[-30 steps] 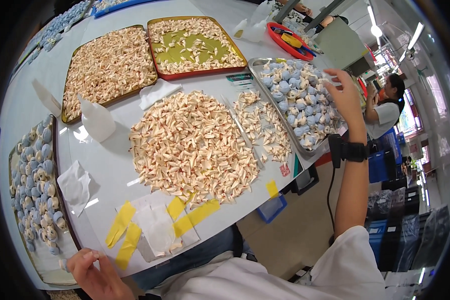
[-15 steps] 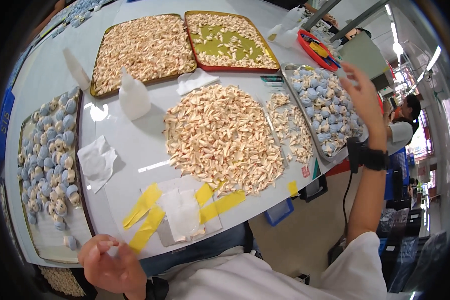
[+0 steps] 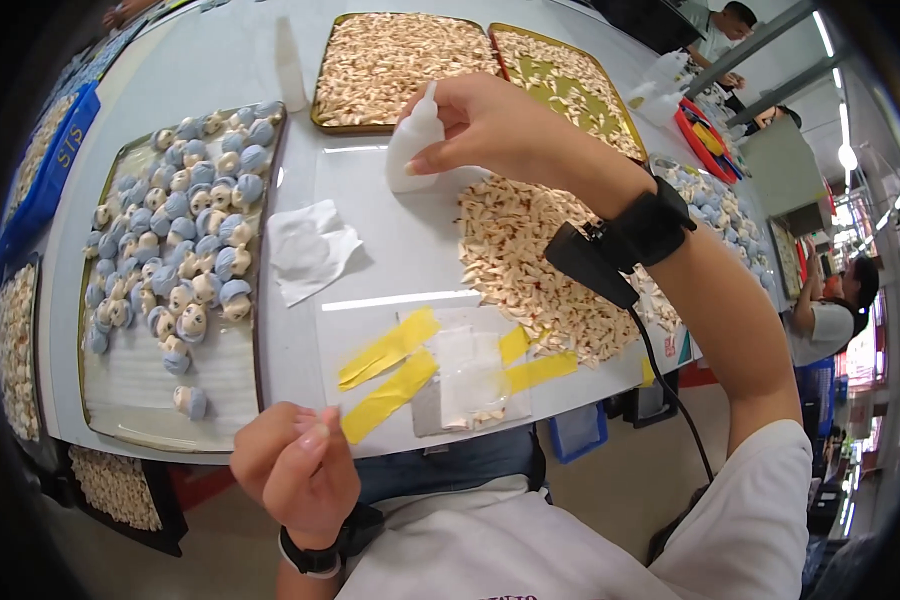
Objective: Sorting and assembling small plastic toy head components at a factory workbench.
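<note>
My right hand reaches across the table, its thumb and fingers closed around a white squeeze bottle. The bottle is upright with its nozzle up; I cannot tell whether its base touches the table. Down by the front edge, my left hand is pinched, thumb against fingers; what it holds, if anything, is too small to make out. A white pad lies to its right, with yellow tape strips beside it. My right forearm partly covers a heap of small cream-coloured pieces.
On the left, a tray carries many small blue-capped doll heads. A crumpled white cloth lies beside it. Behind stand another bottle and trays of cream pieces. More heads and a red basket are right.
My right hand has come left from beside the right tray of heads and taken hold of the squeeze bottle. My left hand stays pinched near the front edge. The view has shifted left.
</note>
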`<state>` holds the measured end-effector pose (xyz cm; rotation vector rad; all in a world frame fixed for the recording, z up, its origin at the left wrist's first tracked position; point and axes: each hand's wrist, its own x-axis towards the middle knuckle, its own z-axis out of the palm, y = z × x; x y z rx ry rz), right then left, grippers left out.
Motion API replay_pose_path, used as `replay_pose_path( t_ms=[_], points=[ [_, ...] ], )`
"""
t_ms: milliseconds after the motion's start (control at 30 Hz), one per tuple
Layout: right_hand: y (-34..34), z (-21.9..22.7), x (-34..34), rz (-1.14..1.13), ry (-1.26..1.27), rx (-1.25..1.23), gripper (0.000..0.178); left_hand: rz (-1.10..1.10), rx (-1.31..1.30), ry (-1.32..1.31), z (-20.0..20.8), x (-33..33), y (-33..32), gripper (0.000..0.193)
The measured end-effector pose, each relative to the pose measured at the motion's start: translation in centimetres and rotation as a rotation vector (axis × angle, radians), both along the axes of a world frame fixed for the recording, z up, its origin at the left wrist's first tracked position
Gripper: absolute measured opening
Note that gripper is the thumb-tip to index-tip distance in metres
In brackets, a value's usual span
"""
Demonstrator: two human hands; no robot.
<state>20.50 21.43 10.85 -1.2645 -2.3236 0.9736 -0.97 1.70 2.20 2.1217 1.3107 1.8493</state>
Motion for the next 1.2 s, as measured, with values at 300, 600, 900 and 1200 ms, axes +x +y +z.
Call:
replay_pose_path(
  t_ms=[300,600,900,1200],
  points=[
    [-7.7,3.9,2.3,-0.164,0.471,-0.18,0.036,-0.08,-0.035,-0.02,0.2,-0.6,-0.3,0.044],
    [-16.2,2.0,4.7,-0.301,0.827,-0.606,0.058,-0.059,-0.097,0.069,0.2,-0.4,-0.2,0.045],
    [-18.0,-0.7,6.5,-0.407,0.647,-0.418,0.042,0.002,-0.088,0.187,0.1,0.5,0.2,0.041],
    [-18.0,-1.6,6.6,-0.438,0.67,-0.372,0.041,0.024,-0.079,0.259,0.0,0.9,0.2,0.04]
  ],
)
